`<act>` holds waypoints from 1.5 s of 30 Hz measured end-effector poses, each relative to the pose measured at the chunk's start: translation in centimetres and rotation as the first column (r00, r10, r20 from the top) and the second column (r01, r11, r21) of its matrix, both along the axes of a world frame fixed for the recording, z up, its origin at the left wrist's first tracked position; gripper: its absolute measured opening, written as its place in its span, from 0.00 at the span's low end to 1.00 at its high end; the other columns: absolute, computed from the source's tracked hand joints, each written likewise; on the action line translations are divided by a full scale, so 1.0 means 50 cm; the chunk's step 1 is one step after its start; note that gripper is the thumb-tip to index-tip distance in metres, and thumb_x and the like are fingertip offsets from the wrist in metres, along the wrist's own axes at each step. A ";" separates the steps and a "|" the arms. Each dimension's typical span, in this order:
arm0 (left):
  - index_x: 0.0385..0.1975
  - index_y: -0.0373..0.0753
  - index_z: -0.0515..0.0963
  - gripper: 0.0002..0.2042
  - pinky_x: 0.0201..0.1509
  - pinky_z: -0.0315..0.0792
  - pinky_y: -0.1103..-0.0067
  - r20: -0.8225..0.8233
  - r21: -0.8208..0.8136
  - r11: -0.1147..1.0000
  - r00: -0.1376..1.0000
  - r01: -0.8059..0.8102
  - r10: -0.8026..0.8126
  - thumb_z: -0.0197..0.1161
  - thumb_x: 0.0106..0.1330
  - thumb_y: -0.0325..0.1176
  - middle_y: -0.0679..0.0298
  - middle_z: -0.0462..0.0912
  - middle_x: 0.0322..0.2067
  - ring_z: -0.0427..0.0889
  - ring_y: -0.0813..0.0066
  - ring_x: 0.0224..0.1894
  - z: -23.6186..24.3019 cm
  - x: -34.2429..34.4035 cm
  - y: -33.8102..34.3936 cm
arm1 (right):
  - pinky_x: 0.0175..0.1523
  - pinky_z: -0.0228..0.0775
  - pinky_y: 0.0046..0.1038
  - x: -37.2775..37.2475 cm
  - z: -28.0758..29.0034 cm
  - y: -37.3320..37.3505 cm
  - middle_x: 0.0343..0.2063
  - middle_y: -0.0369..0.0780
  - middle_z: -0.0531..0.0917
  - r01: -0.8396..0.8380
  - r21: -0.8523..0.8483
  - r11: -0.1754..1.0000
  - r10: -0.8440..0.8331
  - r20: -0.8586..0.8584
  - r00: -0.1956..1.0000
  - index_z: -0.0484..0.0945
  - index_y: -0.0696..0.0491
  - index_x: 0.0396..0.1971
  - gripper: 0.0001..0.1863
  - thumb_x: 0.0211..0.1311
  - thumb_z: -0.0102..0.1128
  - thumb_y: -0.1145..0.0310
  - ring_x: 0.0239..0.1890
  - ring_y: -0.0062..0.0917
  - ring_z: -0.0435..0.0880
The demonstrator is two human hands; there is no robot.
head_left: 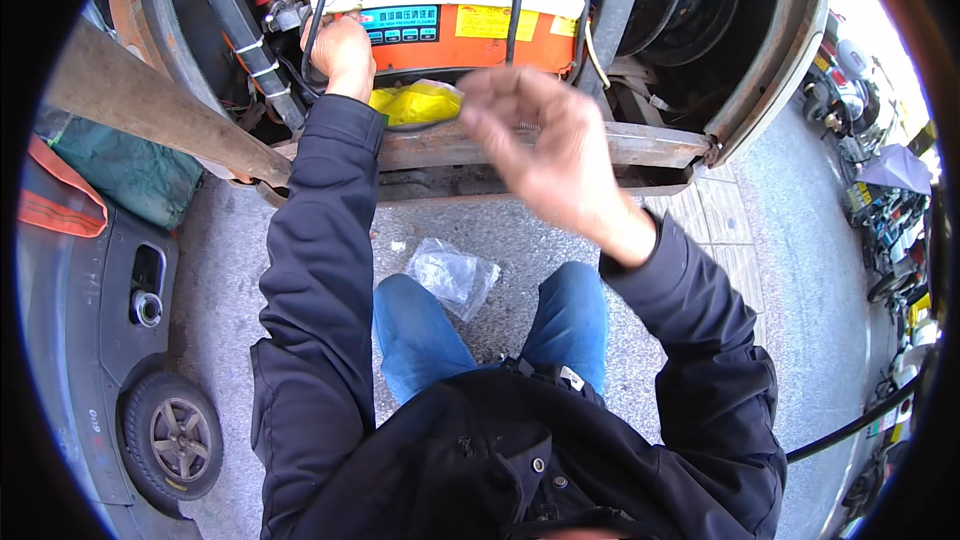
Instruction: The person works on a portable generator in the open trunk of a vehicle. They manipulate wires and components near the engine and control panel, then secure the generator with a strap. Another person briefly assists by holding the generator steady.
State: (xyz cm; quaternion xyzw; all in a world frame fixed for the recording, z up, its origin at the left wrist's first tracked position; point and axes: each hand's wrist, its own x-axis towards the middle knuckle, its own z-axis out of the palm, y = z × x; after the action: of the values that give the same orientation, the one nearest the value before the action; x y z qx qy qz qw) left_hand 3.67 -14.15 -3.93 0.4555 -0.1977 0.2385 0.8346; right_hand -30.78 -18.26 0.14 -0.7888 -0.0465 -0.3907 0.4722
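An orange pressure washer with a pale top edge and a blue label panel sits inside an open metal frame. My left hand is closed at its left end, beside a black hose; whatever the fingers grip is hidden. Lower and to the right, my right hand hangs in front of the machine, slightly blurred. Its fingers and thumb are apart, with nothing between them. A yellow plastic or cloth piece lies below the washer, between my two hands.
A rusty metal crossbar runs along the opening's near side. On the ground between my knees lies a clear plastic bag. A grey vehicle with a wheel stands at left, and a dark wheel rim sits at upper right.
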 end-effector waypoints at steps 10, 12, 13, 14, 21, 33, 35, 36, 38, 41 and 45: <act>0.43 0.32 0.83 0.11 0.47 0.77 0.76 -0.070 0.034 0.997 0.995 0.071 -0.069 0.69 0.62 0.16 0.61 0.88 0.40 0.85 0.73 0.39 0.029 -0.003 -0.021 | 0.36 0.80 0.36 -0.006 -0.090 -0.158 0.30 0.47 0.86 0.474 -0.352 0.807 -0.515 -0.027 0.857 0.85 0.58 0.33 0.09 0.61 0.69 0.67 0.29 0.41 0.88; 0.42 0.34 0.83 0.10 0.46 0.76 0.76 -0.027 0.005 0.995 0.995 0.098 -0.098 0.69 0.62 0.18 0.62 0.88 0.40 0.85 0.74 0.38 0.015 0.066 -0.011 | 0.37 0.81 0.37 0.044 -0.076 -0.191 0.29 0.46 0.86 0.507 -0.502 0.701 -0.567 0.039 0.823 0.84 0.58 0.33 0.08 0.62 0.67 0.68 0.29 0.41 0.87; 0.42 0.35 0.84 0.10 0.45 0.76 0.76 -0.005 0.037 0.997 0.997 0.074 -0.074 0.70 0.62 0.19 0.63 0.88 0.39 0.85 0.75 0.38 0.017 0.101 -0.005 | 0.37 0.81 0.38 0.068 -0.067 -0.197 0.28 0.46 0.85 0.521 -0.607 0.600 -0.561 0.144 0.815 0.83 0.58 0.33 0.08 0.63 0.66 0.68 0.29 0.41 0.87; 0.42 0.37 0.84 0.09 0.44 0.75 0.76 -0.036 0.076 0.995 0.997 0.070 -0.067 0.70 0.62 0.21 0.65 0.88 0.39 0.84 0.75 0.37 0.017 0.123 -0.001 | 0.38 0.81 0.40 0.089 -0.058 -0.199 0.28 0.45 0.85 0.544 -0.659 0.520 -0.563 0.215 0.798 0.82 0.57 0.33 0.07 0.61 0.65 0.69 0.29 0.40 0.87; 0.39 0.35 0.84 0.07 0.41 0.75 0.75 -0.080 0.183 0.983 0.997 0.023 -0.008 0.66 0.63 0.22 0.63 0.88 0.35 0.84 0.73 0.34 0.055 0.001 -0.032 | 0.66 0.66 0.39 0.157 -0.086 -0.241 0.57 0.52 0.72 0.537 -0.840 -0.078 -0.708 0.426 0.564 0.64 0.63 0.67 0.47 0.49 0.77 0.62 0.61 0.45 0.72; 0.38 0.32 0.84 0.15 0.41 0.77 0.76 0.017 -0.009 0.998 0.998 0.057 -0.057 0.67 0.52 0.09 0.62 0.87 0.35 0.84 0.74 0.35 0.043 -0.033 -0.007 | 0.78 0.53 0.45 0.189 -0.056 -0.271 0.68 0.57 0.65 0.582 -0.812 -0.049 -0.680 0.454 0.576 0.57 0.65 0.72 0.53 0.50 0.77 0.60 0.71 0.50 0.65; 0.40 0.31 0.84 0.14 0.43 0.77 0.76 -0.010 0.002 0.998 0.998 0.058 -0.058 0.67 0.55 0.10 0.61 0.87 0.36 0.84 0.74 0.36 0.048 -0.036 -0.004 | 0.79 0.51 0.47 0.192 -0.058 -0.256 0.69 0.58 0.65 0.566 -0.814 -0.130 -0.642 0.504 0.578 0.56 0.67 0.72 0.56 0.48 0.77 0.56 0.73 0.50 0.64; 0.41 0.31 0.84 0.12 0.46 0.77 0.77 -0.026 0.009 0.998 0.998 0.062 -0.062 0.66 0.58 0.12 0.60 0.88 0.38 0.85 0.73 0.38 0.047 -0.027 -0.001 | 0.79 0.50 0.48 0.192 -0.062 -0.252 0.70 0.58 0.64 0.546 -0.829 -0.120 -0.642 0.484 0.594 0.56 0.68 0.72 0.56 0.49 0.76 0.56 0.73 0.50 0.62; 0.42 0.31 0.84 0.11 0.49 0.77 0.77 -0.044 -0.035 0.991 0.991 0.127 -0.128 0.65 0.61 0.12 0.59 0.88 0.40 0.86 0.73 0.40 0.050 -0.012 0.001 | 0.79 0.48 0.49 0.191 -0.073 -0.253 0.71 0.59 0.62 0.499 -0.860 -0.106 -0.645 0.441 0.624 0.55 0.70 0.72 0.55 0.51 0.73 0.55 0.75 0.52 0.60; 0.41 0.31 0.84 0.11 0.49 0.77 0.76 -0.126 -0.021 0.995 0.987 0.094 -0.096 0.64 0.61 0.12 0.60 0.89 0.40 0.86 0.73 0.40 0.066 0.011 -0.009 | 0.80 0.46 0.51 0.195 -0.081 -0.263 0.72 0.61 0.60 0.504 -0.851 -0.145 -0.645 0.468 0.604 0.54 0.71 0.72 0.51 0.55 0.69 0.57 0.76 0.53 0.57; 0.40 0.30 0.85 0.11 0.49 0.77 0.75 0.000 -0.048 0.989 0.990 0.140 -0.140 0.64 0.60 0.11 0.60 0.89 0.40 0.86 0.73 0.40 0.060 0.052 0.000 | 0.80 0.46 0.53 0.202 -0.088 -0.272 0.72 0.63 0.59 0.500 -0.853 -0.151 -0.626 0.474 0.620 0.57 0.71 0.70 0.43 0.61 0.61 0.62 0.76 0.55 0.57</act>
State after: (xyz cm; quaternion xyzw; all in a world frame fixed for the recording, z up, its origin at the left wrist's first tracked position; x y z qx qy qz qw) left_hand 6.25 -14.16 -0.93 0.4209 -0.2219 0.1833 0.8602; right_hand -20.69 -31.85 -4.26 -0.8463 0.0920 -0.3895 -0.3514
